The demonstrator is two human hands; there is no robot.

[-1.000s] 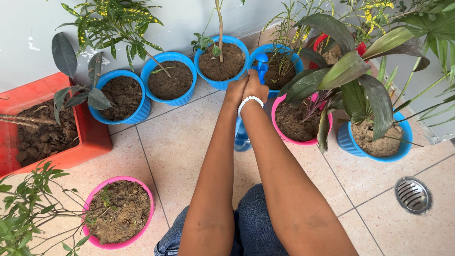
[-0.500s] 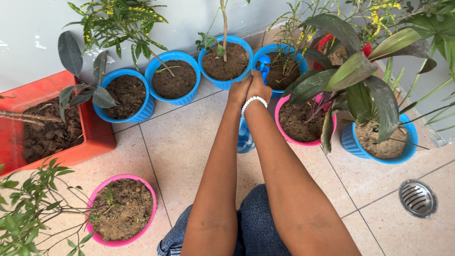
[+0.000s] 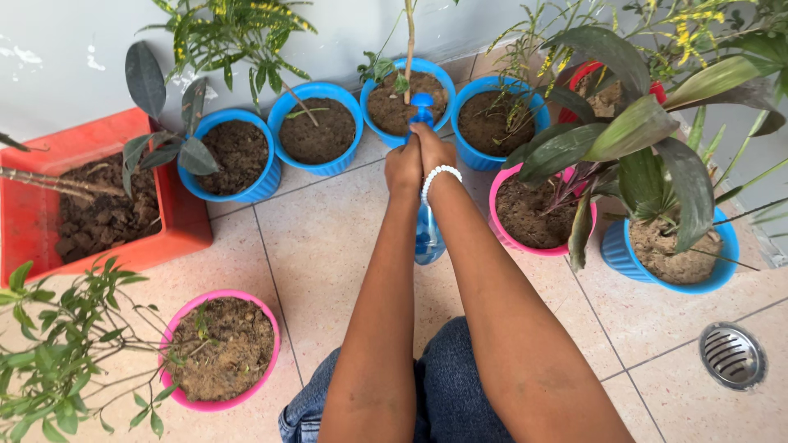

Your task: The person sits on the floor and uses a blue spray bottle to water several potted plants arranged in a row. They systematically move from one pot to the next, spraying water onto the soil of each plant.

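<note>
Here, going from the left of the frame, an orange rectangular planter (image 3: 33,213) of dark soil sits at the left edge, with a pink pot (image 3: 220,349) lower down and a row of blue pots (image 3: 318,123) running along the wall at the top. At upper centre the left hand (image 3: 404,168) and the right hand (image 3: 435,152), a white bead bracelet (image 3: 439,174) on its wrist, are both closed round the head of a blue spray bottle (image 3: 427,234); its nozzle pokes out above the knuckles and its translucent body hangs below them over the tiled floor (image 3: 328,238). The bottle looks like thin plastic, light but sloshing if part full, slippery when wet, so the neck under the trigger seems the surest hold. Further right stand another pink pot (image 3: 525,213), a broad-leaved plant (image 3: 640,139) and, lower right, a floor drain (image 3: 732,355).
</note>
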